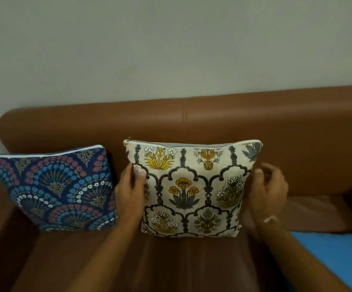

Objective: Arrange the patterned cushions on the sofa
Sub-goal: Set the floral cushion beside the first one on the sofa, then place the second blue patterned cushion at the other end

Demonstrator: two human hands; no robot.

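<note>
Now your left hand [131, 190] clasps the left edge of the cream flowered cushion [192, 188], thumb on its front and fingers [126, 175] behind it. Your right hand [267, 188] sits at its right edge, fingers [259, 173] loosely curled, and you cannot tell if they touch. That cushion stands upright against the sofa [276, 127] back, mid-seat. A blue fan-patterned cushion [53, 188] leans near the sofa's left corner.
</note>
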